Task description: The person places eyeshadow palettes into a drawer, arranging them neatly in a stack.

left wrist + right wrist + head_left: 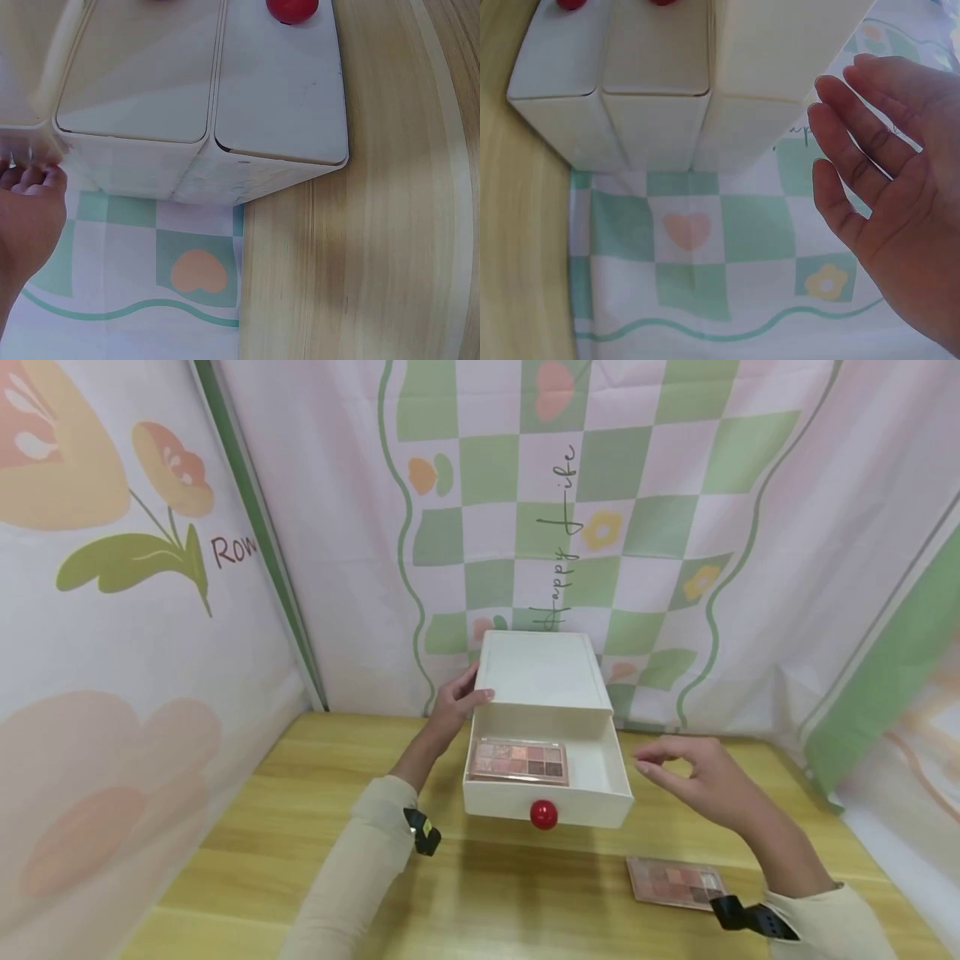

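Observation:
A white drawer cabinet stands against the back cloth with its top drawer pulled out. Inside the drawer, toward its left, lies an eyeshadow palette with pink and brown pans. My left hand rests against the cabinet's upper left side, its thumb at the top front edge. To the right of the drawer my right hand hovers with loosely bent fingers, apart from it and holding nothing. Below that hand a second eyeshadow palette lies on the table, partly hidden by the right wrist strap.
Two lower drawers are closed. A red round knob sticks out from the open drawer's front. The wooden table extends around the cabinet, and a checked cloth hangs right behind it.

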Motion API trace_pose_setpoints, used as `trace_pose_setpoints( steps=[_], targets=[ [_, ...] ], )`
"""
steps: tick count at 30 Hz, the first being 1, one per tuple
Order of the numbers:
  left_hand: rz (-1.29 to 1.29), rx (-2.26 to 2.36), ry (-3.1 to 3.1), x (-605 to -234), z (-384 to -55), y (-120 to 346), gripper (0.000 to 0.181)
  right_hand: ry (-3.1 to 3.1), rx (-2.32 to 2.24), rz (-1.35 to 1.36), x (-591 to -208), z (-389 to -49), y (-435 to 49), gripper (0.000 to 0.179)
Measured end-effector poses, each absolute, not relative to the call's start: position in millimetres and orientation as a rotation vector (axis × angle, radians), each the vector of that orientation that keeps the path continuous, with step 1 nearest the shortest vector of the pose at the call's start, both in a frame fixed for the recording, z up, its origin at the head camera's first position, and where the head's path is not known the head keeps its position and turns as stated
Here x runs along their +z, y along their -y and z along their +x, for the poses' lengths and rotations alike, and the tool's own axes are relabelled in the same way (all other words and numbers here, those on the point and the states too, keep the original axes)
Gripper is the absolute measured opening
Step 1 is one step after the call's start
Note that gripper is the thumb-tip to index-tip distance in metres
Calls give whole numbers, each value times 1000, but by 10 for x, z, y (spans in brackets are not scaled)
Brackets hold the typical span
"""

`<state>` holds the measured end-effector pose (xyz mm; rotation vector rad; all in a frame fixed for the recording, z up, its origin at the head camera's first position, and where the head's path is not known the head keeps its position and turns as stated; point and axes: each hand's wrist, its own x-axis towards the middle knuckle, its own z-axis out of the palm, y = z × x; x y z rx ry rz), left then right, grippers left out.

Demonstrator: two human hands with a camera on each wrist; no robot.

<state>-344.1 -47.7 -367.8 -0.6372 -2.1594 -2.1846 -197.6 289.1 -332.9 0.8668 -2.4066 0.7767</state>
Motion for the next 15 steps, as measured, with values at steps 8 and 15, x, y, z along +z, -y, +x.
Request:
trace_pose_setpoints(
  steps=[8,15],
  targets=[
    [-640,-2179,2177,-3692,-3424,472,74,2503,743,791,-3537,-1866,-3150,19],
    [-646,-2185,2150,-3675,-3423,477,73,2617,695,712,-3715,-1768,-3376,15]
  ],
)
